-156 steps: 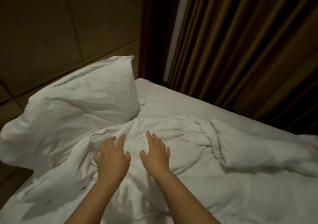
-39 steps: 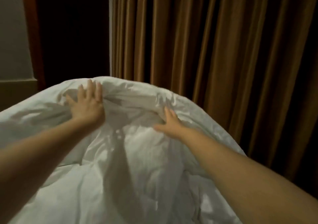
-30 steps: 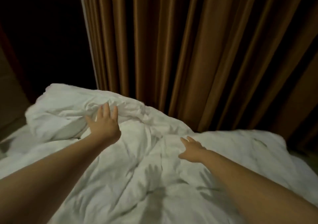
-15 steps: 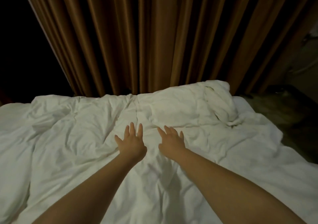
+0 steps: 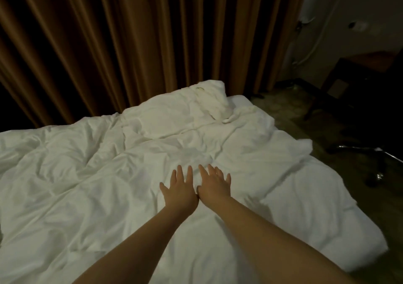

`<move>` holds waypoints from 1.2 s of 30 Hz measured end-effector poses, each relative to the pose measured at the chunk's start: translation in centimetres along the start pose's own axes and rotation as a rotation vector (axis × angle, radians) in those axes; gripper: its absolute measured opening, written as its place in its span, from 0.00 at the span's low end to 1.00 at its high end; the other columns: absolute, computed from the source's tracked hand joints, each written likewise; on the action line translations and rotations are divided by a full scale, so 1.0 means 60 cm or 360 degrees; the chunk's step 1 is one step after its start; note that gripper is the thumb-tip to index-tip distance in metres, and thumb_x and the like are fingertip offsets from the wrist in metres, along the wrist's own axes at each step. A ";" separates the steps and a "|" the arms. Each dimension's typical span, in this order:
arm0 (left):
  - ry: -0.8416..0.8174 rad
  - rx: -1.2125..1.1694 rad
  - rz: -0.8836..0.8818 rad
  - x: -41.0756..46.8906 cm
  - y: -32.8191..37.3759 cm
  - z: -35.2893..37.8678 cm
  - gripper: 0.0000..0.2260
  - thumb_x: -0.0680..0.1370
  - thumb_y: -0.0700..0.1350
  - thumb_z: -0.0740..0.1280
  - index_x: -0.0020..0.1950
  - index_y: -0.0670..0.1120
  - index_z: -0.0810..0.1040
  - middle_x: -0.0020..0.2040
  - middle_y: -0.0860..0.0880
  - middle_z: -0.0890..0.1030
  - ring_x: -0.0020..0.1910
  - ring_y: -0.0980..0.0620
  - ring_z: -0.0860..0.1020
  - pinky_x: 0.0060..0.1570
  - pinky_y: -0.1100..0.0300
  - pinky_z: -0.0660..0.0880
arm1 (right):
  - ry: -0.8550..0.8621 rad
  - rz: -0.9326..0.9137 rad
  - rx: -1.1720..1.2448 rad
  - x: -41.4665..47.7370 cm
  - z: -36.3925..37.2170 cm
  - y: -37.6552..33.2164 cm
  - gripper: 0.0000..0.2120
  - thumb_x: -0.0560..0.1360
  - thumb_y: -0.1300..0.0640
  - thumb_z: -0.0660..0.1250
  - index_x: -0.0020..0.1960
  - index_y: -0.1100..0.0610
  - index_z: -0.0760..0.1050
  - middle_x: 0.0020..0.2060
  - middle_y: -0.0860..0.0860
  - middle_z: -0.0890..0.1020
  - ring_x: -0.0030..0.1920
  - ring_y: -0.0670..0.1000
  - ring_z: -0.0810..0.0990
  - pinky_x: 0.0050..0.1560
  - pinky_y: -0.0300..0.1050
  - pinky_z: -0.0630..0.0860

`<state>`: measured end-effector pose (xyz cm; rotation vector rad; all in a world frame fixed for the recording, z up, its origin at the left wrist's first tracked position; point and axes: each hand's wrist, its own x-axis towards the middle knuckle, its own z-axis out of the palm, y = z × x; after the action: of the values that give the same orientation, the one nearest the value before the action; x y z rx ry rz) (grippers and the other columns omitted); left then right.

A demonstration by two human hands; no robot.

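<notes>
The white crumpled cloth duvet [image 5: 104, 174] looks soft, matt and deeply creased, the brown pleated curtain [image 5: 130, 43] behind it is heavy cloth with a faint sheen along its folds, the dark reddish desk [image 5: 370, 62] seems smooth wood, and the thin chair leg [image 5: 359, 149] gleams like polished metal.

Both arms outstretched; left hand [image 5: 180, 191] and right hand [image 5: 214, 187] flat, fingers spread, thumbs touching

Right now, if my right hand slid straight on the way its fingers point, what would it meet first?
Your right hand lies flat on the white duvet. Straight on it would likely run over wrinkles into the duvet's bunched-up corner, before the brown curtain; depth is hard to judge.
</notes>
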<state>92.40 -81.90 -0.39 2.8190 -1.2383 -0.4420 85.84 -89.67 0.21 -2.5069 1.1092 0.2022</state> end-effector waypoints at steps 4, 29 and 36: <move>-0.0043 0.0080 0.0058 -0.062 0.123 0.052 0.35 0.80 0.53 0.59 0.77 0.53 0.37 0.78 0.46 0.39 0.77 0.46 0.43 0.71 0.39 0.50 | -0.0023 0.0118 0.0115 -0.081 0.002 0.146 0.32 0.80 0.50 0.57 0.78 0.47 0.45 0.78 0.50 0.48 0.77 0.54 0.46 0.74 0.61 0.44; -0.0347 0.0030 0.0348 0.012 0.973 0.356 0.39 0.77 0.61 0.62 0.77 0.57 0.37 0.78 0.50 0.40 0.77 0.44 0.44 0.72 0.39 0.49 | -0.0107 0.0475 -0.0066 -0.103 -0.096 1.056 0.34 0.80 0.43 0.58 0.78 0.47 0.43 0.78 0.50 0.49 0.77 0.56 0.49 0.74 0.60 0.47; -0.0427 0.0417 -0.0016 0.204 0.982 0.505 0.37 0.76 0.53 0.64 0.77 0.57 0.43 0.77 0.44 0.45 0.75 0.42 0.50 0.63 0.41 0.66 | -0.0470 0.0452 -0.0096 0.109 0.022 1.176 0.33 0.80 0.53 0.57 0.78 0.56 0.44 0.78 0.52 0.49 0.77 0.54 0.48 0.75 0.57 0.45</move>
<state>49.81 -128.43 -24.14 3.0625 -1.4248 -0.7302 38.35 -136.63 -23.45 -2.2633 1.3403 0.6695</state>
